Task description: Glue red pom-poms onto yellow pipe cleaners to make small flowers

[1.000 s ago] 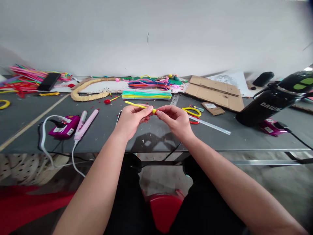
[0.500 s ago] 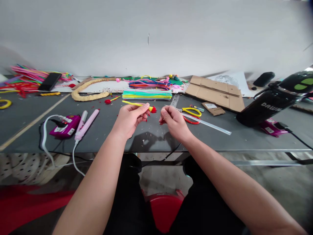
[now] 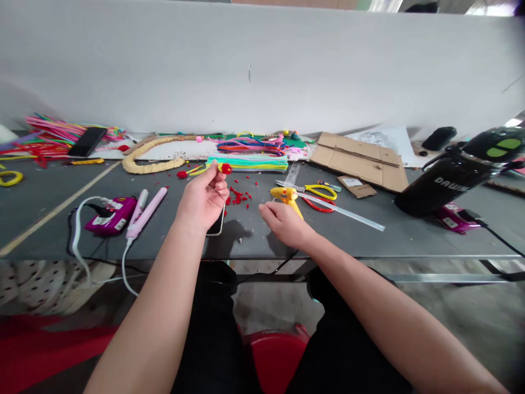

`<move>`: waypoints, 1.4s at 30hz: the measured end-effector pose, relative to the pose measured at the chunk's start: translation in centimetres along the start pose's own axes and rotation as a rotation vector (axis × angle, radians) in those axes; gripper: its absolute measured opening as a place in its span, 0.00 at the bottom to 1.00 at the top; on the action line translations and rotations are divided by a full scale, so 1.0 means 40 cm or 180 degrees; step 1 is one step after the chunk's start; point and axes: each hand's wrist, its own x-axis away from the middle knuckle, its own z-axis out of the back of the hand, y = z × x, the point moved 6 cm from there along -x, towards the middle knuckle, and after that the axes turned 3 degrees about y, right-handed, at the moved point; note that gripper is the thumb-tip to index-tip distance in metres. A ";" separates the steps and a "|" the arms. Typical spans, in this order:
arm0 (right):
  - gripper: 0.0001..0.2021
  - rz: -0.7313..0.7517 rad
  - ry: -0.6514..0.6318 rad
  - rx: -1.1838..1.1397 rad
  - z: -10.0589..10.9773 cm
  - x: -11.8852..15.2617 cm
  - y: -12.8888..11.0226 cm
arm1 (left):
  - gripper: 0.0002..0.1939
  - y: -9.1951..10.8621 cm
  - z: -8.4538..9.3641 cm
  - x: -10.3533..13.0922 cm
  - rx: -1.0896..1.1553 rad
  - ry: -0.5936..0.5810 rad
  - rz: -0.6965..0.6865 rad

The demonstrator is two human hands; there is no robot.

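So the left hand (image 3: 205,197) has moved left and toward the wall with its red-tipped yellow stem (image 3: 225,169), while the right hand (image 3: 284,223) dropped back toward the table's (image 3: 348,241) near edge. Left's pinching that stem, red end facing right. Right's curled, can't tell if it's gripping anything. Yellow glue gun (image 3: 284,193) sits just beyond the right hand, the nearer one, barrel running left-right. Red scraps (image 3: 236,197) lie between the hands.

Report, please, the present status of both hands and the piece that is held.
Left hand: pinching red-tipped yellow piece. Right hand: beside yellow glue gun, contact unclear. Red scraps scattered between the hands.
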 end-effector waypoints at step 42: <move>0.14 0.0180 0.0902 -0.2371 0.055 -0.005 -0.034 | 0.11 -0.068 -0.055 0.054 -0.1246 -0.0520 -0.0097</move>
